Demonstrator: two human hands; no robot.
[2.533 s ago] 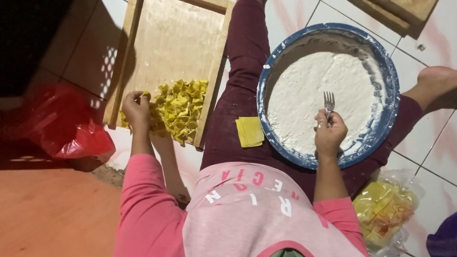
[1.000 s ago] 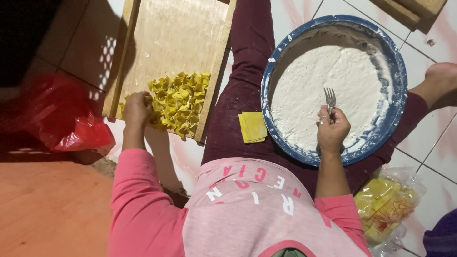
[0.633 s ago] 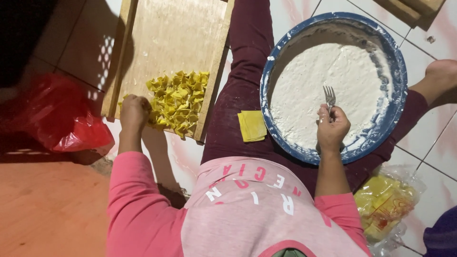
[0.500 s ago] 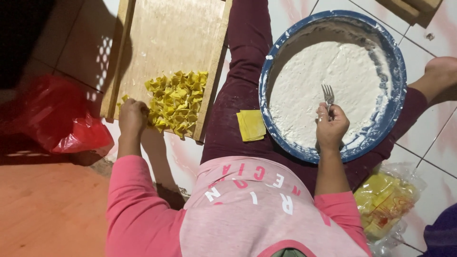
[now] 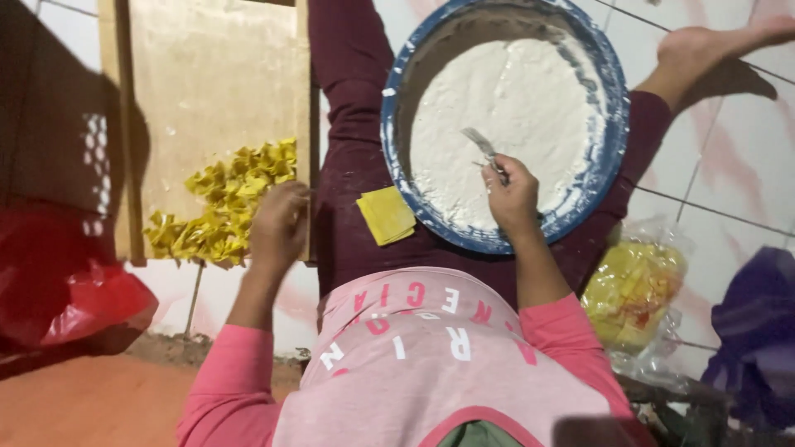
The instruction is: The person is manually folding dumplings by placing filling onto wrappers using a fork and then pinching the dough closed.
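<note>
My right hand (image 5: 512, 192) grips a metal fork (image 5: 484, 150) over the near edge of a wide blue basin (image 5: 614, 124) filled with white flour. My left hand (image 5: 280, 225) rests at the near right corner of a wooden tray (image 5: 215, 74), its fingers curled beside a heap of folded yellow dough pieces (image 5: 217, 209); whether it holds one I cannot see. A stack of flat yellow dough squares (image 5: 386, 215) lies on my lap between the tray and the basin.
A red plastic bag (image 5: 70, 285) sits on the floor at the left. A clear bag of yellow squares (image 5: 633, 290) lies by my right elbow. My bare foot (image 5: 712, 45) shows beyond the basin. Purple cloth (image 5: 758, 331) is at the far right.
My left hand slid right along the heap's near side, from the tray's left edge to its near right corner. The right hand still holds the fork, which now leans to the left.
</note>
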